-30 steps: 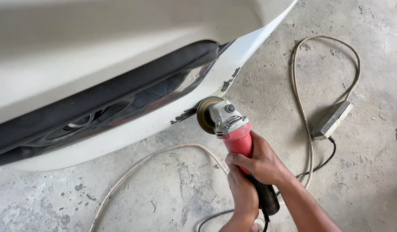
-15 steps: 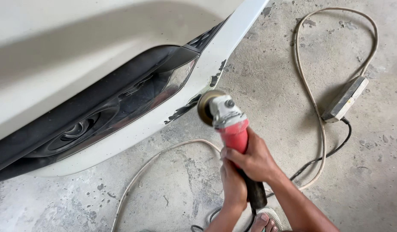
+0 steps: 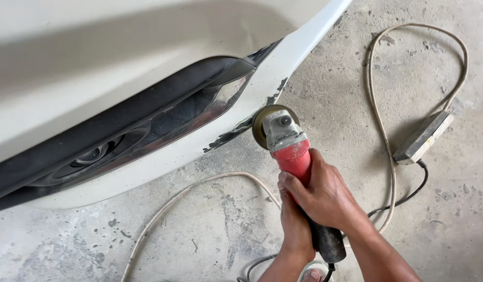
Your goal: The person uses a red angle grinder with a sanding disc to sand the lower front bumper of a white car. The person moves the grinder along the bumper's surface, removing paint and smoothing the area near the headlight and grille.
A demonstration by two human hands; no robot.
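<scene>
Red angle grinder (image 3: 289,149) sits at centre, disc touching the white bumper (image 3: 283,68) edge toward eleven o'clock. Your right hand (image 3: 325,196) and left hand (image 3: 295,224) have fingers wrapped tight; keep the disc flat, pressure light.

- The grinder (image 3: 286,137) sits a little further right along the white bumper (image 3: 147,172) than a second ago.
- Both hands (image 3: 317,201) come with it.
</scene>
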